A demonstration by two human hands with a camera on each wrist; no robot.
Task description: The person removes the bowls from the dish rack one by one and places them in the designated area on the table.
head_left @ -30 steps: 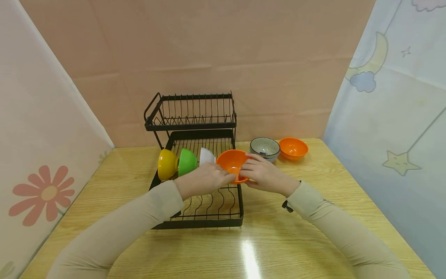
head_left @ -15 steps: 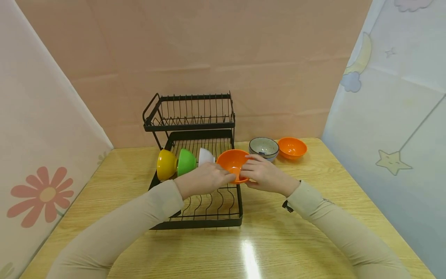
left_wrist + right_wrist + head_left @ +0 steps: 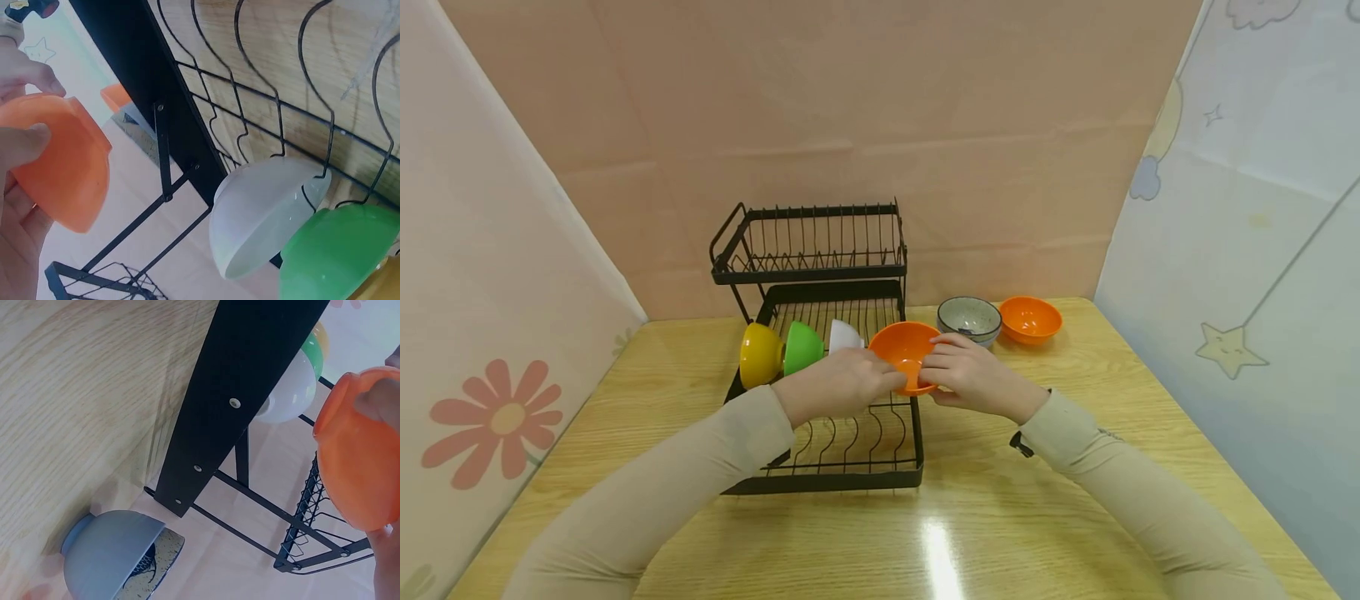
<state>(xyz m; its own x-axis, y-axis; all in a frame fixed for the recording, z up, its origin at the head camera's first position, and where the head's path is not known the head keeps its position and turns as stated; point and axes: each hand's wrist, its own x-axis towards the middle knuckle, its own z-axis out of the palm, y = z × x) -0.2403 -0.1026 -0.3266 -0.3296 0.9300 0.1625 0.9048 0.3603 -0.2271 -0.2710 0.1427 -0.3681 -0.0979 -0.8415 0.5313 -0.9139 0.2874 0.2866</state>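
Both hands hold an orange bowl (image 3: 898,340) above the right side of a black two-tier dish rack (image 3: 850,481). Its opening is tilted toward the head camera. The left hand (image 3: 838,385) grips the bowl's left side, with its thumb (image 3: 28,142) on the outer wall in the left wrist view. Opposite it, the right hand (image 3: 972,380) has fingers over the rim; the right wrist view shows a thumb (image 3: 381,400) against the outside near the base. A white bowl (image 3: 844,334), a green bowl (image 3: 802,345) and a yellow bowl (image 3: 760,355) stand on edge in the lower tier.
Right of the rack, a speckled grey bowl (image 3: 968,315) with a dark rim and a second orange bowl (image 3: 1032,320) sit upright on the wooden table (image 3: 1037,533). The raised upper tier (image 3: 808,273) stands at the rack's back, near a pink backdrop (image 3: 865,100).
The head view shifts slightly. Both hands keep their grip on the orange bowl, which stays at nearly the same place and tilt.
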